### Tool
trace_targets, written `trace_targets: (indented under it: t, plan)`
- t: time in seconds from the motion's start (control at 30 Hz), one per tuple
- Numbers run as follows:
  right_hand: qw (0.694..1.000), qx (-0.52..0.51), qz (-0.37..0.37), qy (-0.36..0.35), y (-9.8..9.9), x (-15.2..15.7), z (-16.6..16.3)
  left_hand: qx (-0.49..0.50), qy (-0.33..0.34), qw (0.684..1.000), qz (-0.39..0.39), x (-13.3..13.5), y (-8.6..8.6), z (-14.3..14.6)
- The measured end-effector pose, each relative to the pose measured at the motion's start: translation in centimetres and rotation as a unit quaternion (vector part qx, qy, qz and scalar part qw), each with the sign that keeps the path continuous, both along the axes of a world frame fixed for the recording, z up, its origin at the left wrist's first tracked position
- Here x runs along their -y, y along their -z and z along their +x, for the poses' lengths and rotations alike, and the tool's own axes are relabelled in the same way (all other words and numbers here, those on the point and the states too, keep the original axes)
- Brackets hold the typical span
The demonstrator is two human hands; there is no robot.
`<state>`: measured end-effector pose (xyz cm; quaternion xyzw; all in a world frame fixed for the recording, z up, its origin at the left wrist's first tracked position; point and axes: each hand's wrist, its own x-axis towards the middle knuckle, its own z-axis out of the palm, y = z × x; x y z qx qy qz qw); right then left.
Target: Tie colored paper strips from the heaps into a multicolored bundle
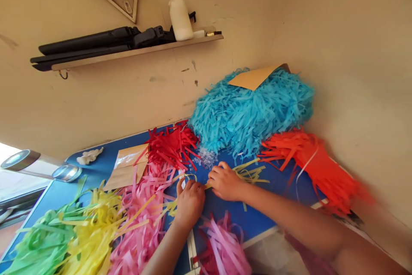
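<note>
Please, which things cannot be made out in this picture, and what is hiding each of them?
All in the head view:
Left hand: what it may grip is hidden under the hand.
Right hand: its hold on the pale yellow strips, if any, is covered by the hand itself.
Clear pieces: too small to identify.
Green strips: cut off by the bottom edge.
Orange bundle: lower end blurred.

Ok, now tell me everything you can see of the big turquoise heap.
The turquoise heap is a large, loose, shaggy mound of narrow, flat strips that look like tissue paper. It sits on the far side of the blue table, a tan sheet lying tilted on top. A red bundle is beside it. The right hand is nearby but not touching it.
</note>
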<state>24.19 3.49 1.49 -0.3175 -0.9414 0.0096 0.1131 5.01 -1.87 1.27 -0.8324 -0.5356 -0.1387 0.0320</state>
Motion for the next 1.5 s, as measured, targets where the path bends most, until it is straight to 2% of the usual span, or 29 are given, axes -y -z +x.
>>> trace_targets:
  t: [0.13, 0.27, 0.37, 0.57, 0.77, 1.0, 1.13, 1.23, 1.33, 1.4, 1.5]
  plan:
    - [0.998, -0.03, -0.056, 0.015, 1.2, -0.5, 1.3, 0.013, 0.003, 1.0, -0.013, 0.6, 0.3, -1.2]
    - [0.986, -0.084, -0.125, 0.069, 2.4, -1.8, 3.6, 0.112, -0.037, 0.992, -0.037, 0.7, 0.9, -2.6]
    - [0.979, -0.097, -0.153, 0.098, 2.8, -2.6, 4.2, 0.137, -0.06, 0.988, -0.038, 0.5, 1.3, -2.9]
    - [0.965, -0.105, -0.203, 0.127, 2.8, -3.4, 3.7, 0.136, -0.085, 0.986, -0.041, -0.1, 1.6, -2.5]
    - [0.955, -0.074, -0.241, 0.158, 2.0, -4.2, 3.2, 0.104, -0.113, 0.986, -0.07, -0.8, 1.5, -2.4]
    - [0.955, -0.032, -0.228, 0.185, 1.1, -4.4, 2.2, 0.045, -0.108, 0.987, -0.106, -1.6, -0.4, -1.6]
    - [0.976, -0.03, -0.178, 0.123, 0.3, -3.5, 2.2, 0.002, -0.021, 0.996, -0.082, -0.9, -1.6, -0.8]
    - [0.994, -0.03, -0.106, -0.019, 0.2, -3.0, 2.0, -0.04, 0.033, 0.997, -0.062, -0.4, -1.7, -0.5]
    - [0.992, -0.007, -0.007, -0.128, 0.5, -2.9, 1.3, -0.031, 0.036, 0.998, -0.045, -0.4, -1.4, -0.3]
    - [0.99, 0.011, 0.027, -0.14, 0.6, -3.0, 0.6, -0.021, 0.029, 0.999, -0.034, -0.5, -1.1, -0.1]
    - [0.99, 0.016, 0.039, -0.134, 0.7, -3.0, -0.3, -0.008, 0.016, 1.0, -0.019, -0.7, -0.8, 0.4]
